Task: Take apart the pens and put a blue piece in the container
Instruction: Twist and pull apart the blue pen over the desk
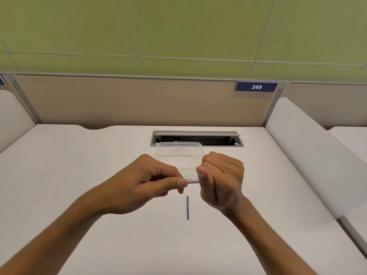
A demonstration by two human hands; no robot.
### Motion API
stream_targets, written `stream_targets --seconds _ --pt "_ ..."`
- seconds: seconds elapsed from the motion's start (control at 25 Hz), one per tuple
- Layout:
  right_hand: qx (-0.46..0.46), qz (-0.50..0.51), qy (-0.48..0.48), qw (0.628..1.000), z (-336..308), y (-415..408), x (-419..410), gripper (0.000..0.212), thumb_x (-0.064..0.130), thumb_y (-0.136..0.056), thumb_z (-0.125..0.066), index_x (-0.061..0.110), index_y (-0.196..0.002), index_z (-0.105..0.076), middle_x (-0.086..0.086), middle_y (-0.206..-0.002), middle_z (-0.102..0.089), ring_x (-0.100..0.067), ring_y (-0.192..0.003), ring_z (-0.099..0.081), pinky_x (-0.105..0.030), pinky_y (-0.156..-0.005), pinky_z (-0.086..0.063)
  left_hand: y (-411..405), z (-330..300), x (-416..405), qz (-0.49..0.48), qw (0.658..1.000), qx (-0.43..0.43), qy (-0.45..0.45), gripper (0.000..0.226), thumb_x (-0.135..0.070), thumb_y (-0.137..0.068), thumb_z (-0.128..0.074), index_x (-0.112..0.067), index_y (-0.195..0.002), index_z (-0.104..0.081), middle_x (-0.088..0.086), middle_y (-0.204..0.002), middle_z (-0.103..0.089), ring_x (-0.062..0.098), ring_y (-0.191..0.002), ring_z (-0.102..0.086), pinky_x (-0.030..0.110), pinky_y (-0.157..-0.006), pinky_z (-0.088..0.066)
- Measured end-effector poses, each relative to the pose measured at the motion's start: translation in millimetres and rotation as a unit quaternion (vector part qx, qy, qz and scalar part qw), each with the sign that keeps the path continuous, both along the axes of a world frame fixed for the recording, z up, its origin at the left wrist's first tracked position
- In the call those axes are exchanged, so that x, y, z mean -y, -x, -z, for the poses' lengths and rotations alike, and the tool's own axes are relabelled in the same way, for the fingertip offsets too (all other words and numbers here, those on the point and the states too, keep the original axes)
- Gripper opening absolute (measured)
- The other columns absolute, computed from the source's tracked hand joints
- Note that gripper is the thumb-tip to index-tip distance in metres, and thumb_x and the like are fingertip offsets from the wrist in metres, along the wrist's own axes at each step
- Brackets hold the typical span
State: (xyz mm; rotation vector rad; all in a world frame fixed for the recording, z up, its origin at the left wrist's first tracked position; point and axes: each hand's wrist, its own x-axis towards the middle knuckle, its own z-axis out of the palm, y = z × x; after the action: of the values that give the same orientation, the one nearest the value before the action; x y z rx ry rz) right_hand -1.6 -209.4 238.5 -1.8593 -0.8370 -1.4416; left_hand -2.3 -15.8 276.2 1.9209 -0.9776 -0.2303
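While both hands meet over the desk (79,165), a slim white pen (191,181) lies crosswise between them, a smooth round barrel with small dark print on it. The left hand (139,187) pinches the barrel's left part, thumb tip (181,183) below and fingers curled over the top. The right hand (220,179) is closed into a fist round the pen's right end, its thumb (201,171) pressed against the barrel; what sits inside that fist is hidden, perhaps a cap or tip.

One pen shows, and one loose blue piece (187,207): a thin, straight, dark blue rod lying flat on the desk, just nearer the person than the fingertips and below the gap between the two hands, touching neither.

One container (179,149) stands just beyond the fingers, a clear plastic tub, rectangular with rounded corners and a glossy rim; its near edge is covered by the knuckles. I cannot tell whether anything lies in it.

The desk is matt white with a rounded back edge. Beyond the container a long grey metal cable slot (196,138) is set into it. Behind that stands a beige fabric partition (129,100) bearing one blue plate (256,86) marked 249, under a green panelled wall (178,26).
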Motion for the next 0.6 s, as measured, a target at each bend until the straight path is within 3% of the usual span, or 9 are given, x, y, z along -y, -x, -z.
stream_targets --seconds 0.08,0.16,0.28,0.36,0.44,0.52,0.6 --pt "-0.081 -0.003 -0.04 0.996 1.9 1.2 -2.5 0.049 0.024 -0.107 -0.035 0.019 -0.058 -0.035 0.002 -0.047 -0.03 -0.009 -0.05 -0.019 -0.023 -0.05 -0.016 2.5 0.3 2.8 -0.052 0.99 0.133 -0.018 0.026 -0.039 -0.093 -0.056 -0.022 -0.08 -0.069 -0.009 -0.054 -0.042 0.009 -0.048 -0.034 0.02 -0.047 -0.031" --pt "-0.229 -0.011 -0.124 0.965 5.7 1.6 -7.4 0.051 0.03 -0.104 -0.039 0.026 -0.055 -0.028 0.012 -0.048 -0.023 -0.007 -0.047 -0.019 -0.024 -0.046 -0.017 3.8 1.2 4.7 -0.114 0.932 0.332 -0.094 0.025 -0.036 -0.093 -0.057 -0.016 -0.084 -0.07 -0.006 -0.057 -0.05 0.015 -0.048 -0.04 0.028 -0.043 -0.038" --pt "-0.467 -0.084 -0.24 0.847 10.5 1.9 -12.1 0.062 0.039 -0.102 -0.045 0.02 -0.047 -0.026 0.008 -0.043 -0.024 -0.013 -0.043 -0.023 -0.035 -0.044 -0.022 3.0 3.5 6.5 -0.178 0.818 0.517 -0.176 0.018 -0.024 -0.09 -0.065 -0.009 -0.083 -0.071 0.002 -0.058 -0.056 0.023 -0.043 -0.043 0.03 -0.036 -0.036" --pt "-0.529 -0.092 -0.252 0.805 11.9 1.9 -10.7 0.065 0.034 -0.104 -0.047 0.018 -0.043 -0.031 0.008 -0.041 -0.027 -0.013 -0.041 -0.027 -0.03 -0.046 -0.026 2.9 7.9 8.1 -0.189 0.79 0.556 -0.179 0.015 -0.02 -0.088 -0.068 -0.007 -0.083 -0.071 0.004 -0.057 -0.055 0.023 -0.042 -0.041 0.03 -0.036 -0.033" --pt "-0.513 -0.082 -0.242 0.819 10.7 3.9 -10.6 0.064 0.032 -0.104 -0.047 0.012 -0.045 -0.03 0.003 -0.044 -0.027 -0.016 -0.044 -0.026 -0.032 -0.048 -0.025 3.8 10.4 9.0 -0.181 0.806 0.536 -0.175 0.018 -0.024 -0.09 -0.067 -0.007 -0.085 -0.072 0.004 -0.057 -0.056 0.023 -0.042 -0.042 0.03 -0.035 -0.034" --pt "-0.423 -0.056 -0.205 0.881 6.9 7.8 -10.4 0.062 0.032 -0.104 -0.045 0.017 -0.047 -0.025 0.008 -0.044 -0.023 -0.012 -0.045 -0.022 -0.028 -0.046 -0.021 5.3 7.9 9.0 -0.155 0.86 0.46 -0.157 0.026 -0.031 -0.094 -0.059 -0.01 -0.085 -0.071 0.001 -0.057 -0.055 0.023 -0.044 -0.043 0.033 -0.036 -0.037" --pt "-0.276 -0.006 -0.118 0.954 -1.6 10.1 -7.0 0.055 0.03 -0.104 -0.042 0.027 -0.052 -0.023 0.014 -0.048 -0.019 -0.01 -0.046 -0.018 -0.018 -0.047 -0.015 4.1 3.3 7.5 -0.113 0.933 0.329 -0.093 0.032 -0.038 -0.096 -0.052 -0.015 -0.081 -0.068 -0.002 -0.054 -0.05 0.019 -0.047 -0.041 0.034 -0.041 -0.038"
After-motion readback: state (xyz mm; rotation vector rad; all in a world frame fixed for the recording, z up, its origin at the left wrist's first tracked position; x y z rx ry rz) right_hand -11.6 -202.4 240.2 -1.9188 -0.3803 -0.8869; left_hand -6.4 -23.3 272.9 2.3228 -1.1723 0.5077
